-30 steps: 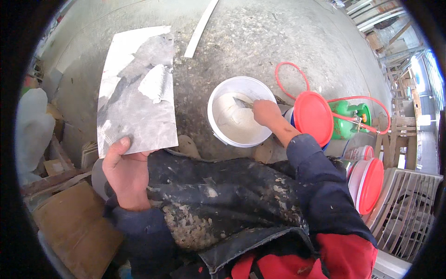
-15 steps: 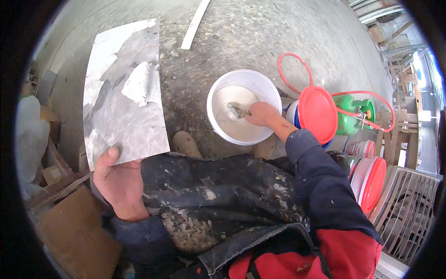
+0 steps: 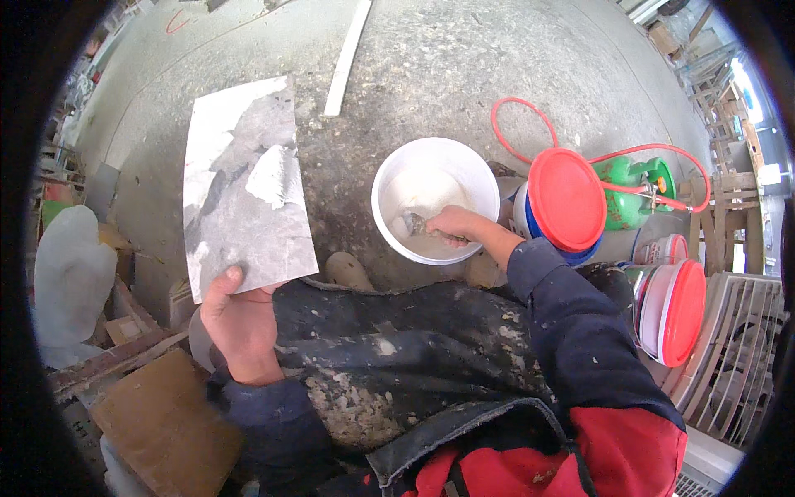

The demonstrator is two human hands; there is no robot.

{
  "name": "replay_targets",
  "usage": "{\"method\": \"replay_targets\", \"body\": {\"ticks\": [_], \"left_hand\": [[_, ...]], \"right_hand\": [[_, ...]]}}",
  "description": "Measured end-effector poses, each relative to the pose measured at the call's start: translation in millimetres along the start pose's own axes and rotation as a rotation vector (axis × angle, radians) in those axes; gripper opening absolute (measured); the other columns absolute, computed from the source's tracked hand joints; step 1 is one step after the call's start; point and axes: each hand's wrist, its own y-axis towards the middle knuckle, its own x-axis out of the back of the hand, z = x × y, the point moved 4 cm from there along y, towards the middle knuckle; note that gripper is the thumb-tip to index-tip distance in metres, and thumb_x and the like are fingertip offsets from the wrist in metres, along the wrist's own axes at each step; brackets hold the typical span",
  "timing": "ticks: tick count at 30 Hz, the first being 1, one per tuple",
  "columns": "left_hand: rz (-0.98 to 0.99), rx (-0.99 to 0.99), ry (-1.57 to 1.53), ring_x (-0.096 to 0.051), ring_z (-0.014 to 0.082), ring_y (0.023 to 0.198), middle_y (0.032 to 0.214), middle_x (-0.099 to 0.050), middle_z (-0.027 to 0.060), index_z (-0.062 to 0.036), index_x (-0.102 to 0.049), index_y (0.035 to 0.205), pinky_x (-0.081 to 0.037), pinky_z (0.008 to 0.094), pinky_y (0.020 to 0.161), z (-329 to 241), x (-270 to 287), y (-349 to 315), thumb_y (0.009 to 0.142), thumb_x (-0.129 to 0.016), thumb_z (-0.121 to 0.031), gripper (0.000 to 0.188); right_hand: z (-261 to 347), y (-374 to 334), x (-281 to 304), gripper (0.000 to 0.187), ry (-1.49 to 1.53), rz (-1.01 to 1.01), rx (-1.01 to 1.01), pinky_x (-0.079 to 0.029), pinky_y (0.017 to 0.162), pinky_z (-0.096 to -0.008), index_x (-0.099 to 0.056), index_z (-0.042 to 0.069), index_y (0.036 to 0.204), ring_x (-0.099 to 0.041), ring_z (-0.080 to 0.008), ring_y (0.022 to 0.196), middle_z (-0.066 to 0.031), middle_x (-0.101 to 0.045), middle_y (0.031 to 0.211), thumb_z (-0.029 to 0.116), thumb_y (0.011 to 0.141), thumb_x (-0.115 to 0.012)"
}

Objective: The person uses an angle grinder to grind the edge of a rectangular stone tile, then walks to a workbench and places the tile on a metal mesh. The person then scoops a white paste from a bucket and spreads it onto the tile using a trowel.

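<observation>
My left hand (image 3: 242, 325) grips the lower edge of a thin, flat grey-and-white sheet (image 3: 248, 236), thumb on top. A thick dollop of white paste (image 3: 273, 178) sits on the sheet's right half, with paler smears toward its far left. My right hand (image 3: 460, 225) is inside a white bucket (image 3: 389, 170), closed on the handle of a small spoon-like metal tool (image 3: 415, 222). The tool's end is at the off-white paste (image 3: 422, 189) in the bucket and partly covered, so its exact shape is hard to tell.
Right of the bucket stand a red-lidded pail (image 3: 567, 199) and a green gas cylinder (image 3: 623, 195) with a red hose (image 3: 646, 151). Nearer lies another red-lidded pail (image 3: 682, 313) beside a slatted grille (image 3: 729, 356). A white strip (image 3: 348, 58) lies on the floor; brown board (image 3: 166, 422) leans at left.
The sheet in my left hand has shifted right and lower in view. My right hand stays in the bucket, with the tool's end slightly lower. The whole view has shifted a little.
</observation>
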Motion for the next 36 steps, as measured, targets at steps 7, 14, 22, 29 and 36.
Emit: {"method": "replay_targets", "body": {"ticks": [7, 14, 22, 29, 36], "left_hand": [[-0.021, -0.005, 0.036, -0.067, 0.0386, 0.120, 0.140, -0.060, 0.0195, 0.0021, -0.045, 0.148, -0.064, 0.0530, 0.084, -0.2, -4.1, 0.4, 0.084, -0.065, -0.011, 0.068], [0.010, 0.022, 0.037, -0.070, 0.0368, 0.114, 0.136, -0.062, 0.0197, 0.0026, -0.045, 0.147, -0.066, 0.0498, 0.082, -1.6, -13.6, 0.2, 0.084, -0.065, -0.007, 0.068], [0.123, 0.178, 0.090, -0.071, 0.0363, 0.110, 0.131, -0.065, 0.0197, 0.0059, -0.047, 0.144, -0.067, 0.0488, 0.080, 10.5, -27.5, 1.0, 0.083, -0.061, -0.005, 0.064], [0.323, 0.335, 0.052, -0.068, 0.0393, 0.119, 0.137, -0.062, 0.0218, 0.0050, -0.041, 0.149, -0.067, 0.0527, 0.084, 12.8, -42.1, -3.6, 0.084, -0.063, -0.007, 0.070], [0.453, 0.392, -0.145, -0.064, 0.0425, 0.125, 0.144, -0.056, 0.0248, 0.0070, -0.036, 0.152, -0.064, 0.0573, 0.092, 7.8, -70.4, -20.6, 0.085, -0.062, -0.004, 0.072]], "right_hand": [[9.2, -33.7, 19.0, 0.029, 0.557, -0.069, 0.008, -0.039, 0.040, -0.0285, -0.066, 0.006, 0.090, -0.049, -0.0123, 0.047, -0.0039, -0.056, 0.065, 0.034, 0.094, -0.066], [24.2, -123.0, 88.5, 0.040, 0.318, -0.404, 0.228, -0.044, 0.045, -0.0312, -0.070, -0.002, 0.093, -0.057, -0.0159, 0.050, -0.0071, -0.063, 0.069, 0.037, 0.090, -0.068], [81.0, -270.2, 139.9, 0.044, 0.006, -0.689, 0.503, -0.048, 0.057, -0.0354, -0.066, -0.002, 0.084, -0.060, -0.0179, 0.060, -0.0082, -0.062, 0.067, 0.041, 0.095, -0.069], [144.1, -362.3, 130.0, 0.035, -0.194, -0.832, 0.767, -0.052, 0.071, -0.0405, -0.072, 0.001, 0.100, -0.065, -0.0283, 0.073, -0.0159, -0.069, 0.079, 0.035, 0.093, -0.067], [168.0, -377.3, 98.3, 0.036, -0.282, -0.852, 0.809, -0.052, 0.076, -0.0369, -0.072, 0.010, 0.124, -0.067, -0.0250, 0.082, -0.0144, -0.072, 0.092, 0.027, 0.093, -0.067]]}}
